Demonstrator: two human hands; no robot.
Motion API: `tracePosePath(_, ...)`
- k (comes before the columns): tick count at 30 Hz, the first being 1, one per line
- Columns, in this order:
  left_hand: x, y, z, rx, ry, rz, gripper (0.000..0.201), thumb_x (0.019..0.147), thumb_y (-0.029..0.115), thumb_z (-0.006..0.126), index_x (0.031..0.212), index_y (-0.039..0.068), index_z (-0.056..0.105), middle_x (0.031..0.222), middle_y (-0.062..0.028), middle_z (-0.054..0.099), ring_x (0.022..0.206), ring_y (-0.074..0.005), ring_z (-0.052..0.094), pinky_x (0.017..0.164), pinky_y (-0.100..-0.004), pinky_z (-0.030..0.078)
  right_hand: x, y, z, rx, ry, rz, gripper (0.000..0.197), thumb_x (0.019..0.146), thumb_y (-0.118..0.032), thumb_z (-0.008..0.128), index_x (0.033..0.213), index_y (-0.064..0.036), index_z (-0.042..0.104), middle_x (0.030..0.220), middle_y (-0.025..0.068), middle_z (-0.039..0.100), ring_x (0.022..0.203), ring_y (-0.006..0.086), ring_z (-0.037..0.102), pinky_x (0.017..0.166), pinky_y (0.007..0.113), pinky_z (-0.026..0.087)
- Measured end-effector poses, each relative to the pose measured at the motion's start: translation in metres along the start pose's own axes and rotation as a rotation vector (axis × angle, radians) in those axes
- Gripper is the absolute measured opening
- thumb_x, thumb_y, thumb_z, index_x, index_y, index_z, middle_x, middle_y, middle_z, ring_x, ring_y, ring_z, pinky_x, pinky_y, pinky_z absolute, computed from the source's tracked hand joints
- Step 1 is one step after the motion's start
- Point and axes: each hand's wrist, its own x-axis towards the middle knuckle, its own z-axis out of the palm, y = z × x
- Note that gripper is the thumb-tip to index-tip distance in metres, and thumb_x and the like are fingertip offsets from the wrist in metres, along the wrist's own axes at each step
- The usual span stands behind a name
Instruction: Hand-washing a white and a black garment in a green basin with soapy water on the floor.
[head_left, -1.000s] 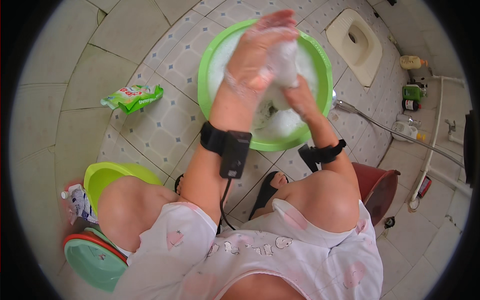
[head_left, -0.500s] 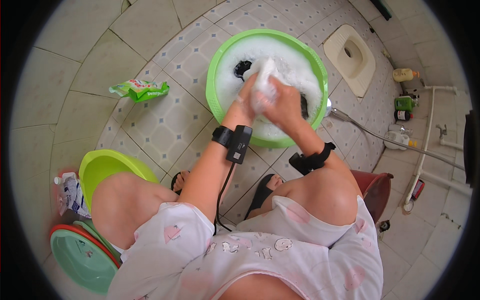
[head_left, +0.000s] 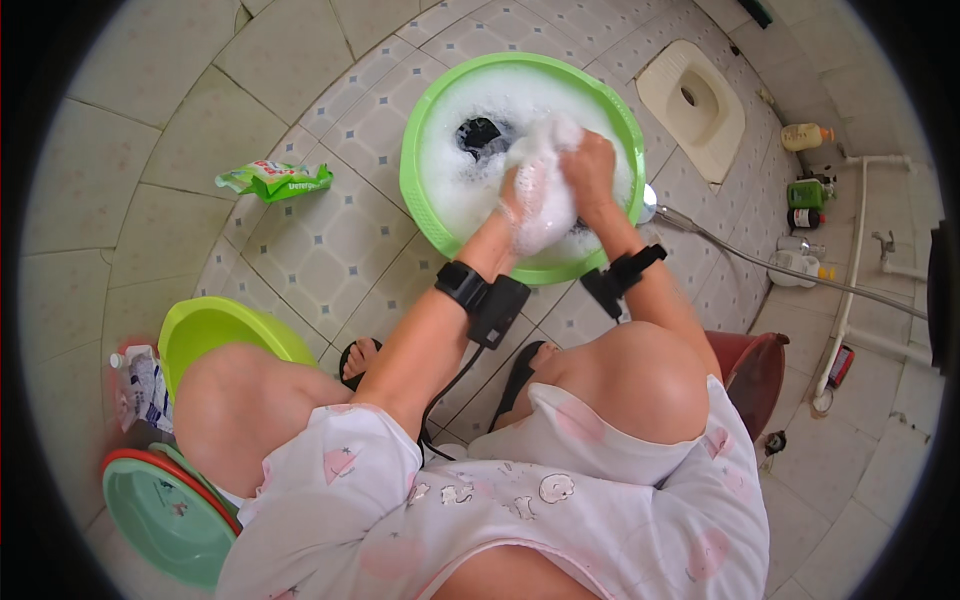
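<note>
My fingers are closed on a sudsy white cloth (head_left: 542, 195): my left hand (head_left: 518, 205) grips its lower part from the left, largely buried in foam, and my right hand (head_left: 590, 172) clamps its upper part from the right, knuckles up. The cloth's long axis runs roughly along the line away from me, bunched between both fists, so neither hand is nearer; they sit touching, side by side. Both are over the near-right part of the green wash basin (head_left: 425, 120), just above the foamy water (head_left: 465, 185). Past my hands a dark garment (head_left: 482, 133) shows through the suds, to the far left of the cloth. Beyond the basin's right rim lies a shower head (head_left: 650, 203) on its hose.
</note>
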Motion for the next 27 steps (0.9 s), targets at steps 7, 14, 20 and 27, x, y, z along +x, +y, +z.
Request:
tracePosePath(7, 0.007, 0.007, -0.02, -0.144, -0.225, 0.018, 0.018, 0.097, 0.018, 0.049, 0.111, 0.009, 0.057, 0.104, -0.0039, 0.06, 0.096, -0.0156, 0.059, 0.083, -0.0323, 0.052, -0.036, -0.024, 0.019, 0.171, 0.105, -0.083, 0.045, 0.088, -0.044, 0.056, 0.073, -0.003, 0.069, 0.07, 0.024, 0.065, 0.064, 0.0439, 0.062, 0.064, 0.054, 0.05)
tracePosePath(14, 0.009, -0.008, 0.009, 0.915, 0.017, 0.35, 0.029, 0.098, 0.019, 0.048, 0.122, 0.003, 0.052, 0.111, -0.0053, 0.058, 0.101, -0.0152, 0.056, 0.086, -0.0292, 0.049, -0.011, 0.054, 0.006, 0.18, 0.271, 0.184, 0.028, 0.085, -0.03, 0.065, 0.085, -0.0026, 0.069, 0.077, 0.025, 0.066, 0.07, 0.0404, 0.064, 0.06, 0.048, 0.049)
tracePosePath(20, -0.012, 0.029, 0.021, 0.303, 0.094, 0.038, 0.043, 0.099, 0.014, 0.042, 0.139, 0.001, 0.038, 0.119, -0.009, 0.057, 0.106, -0.0192, 0.058, 0.09, -0.0325, 0.051, -0.021, 0.007, -0.004, 0.386, 0.083, 0.198, 0.024, 0.085, -0.03, 0.065, 0.091, -0.0074, 0.067, 0.078, 0.0255, 0.065, 0.076, 0.0416, 0.065, 0.068, 0.046, 0.051)
tracePosePath(27, -0.014, 0.007, 0.015, -0.031, 0.17, 0.045, 0.037, 0.097, 0.032, 0.052, 0.125, 0.007, 0.055, 0.111, -0.0063, 0.063, 0.098, -0.0175, 0.062, 0.086, -0.0332, 0.054, -0.014, -0.009, 0.003, 0.292, 0.093, 0.082, 0.016, 0.085, -0.018, 0.065, 0.095, -0.0083, 0.072, 0.085, 0.0224, 0.067, 0.075, 0.0381, 0.066, 0.067, 0.042, 0.052)
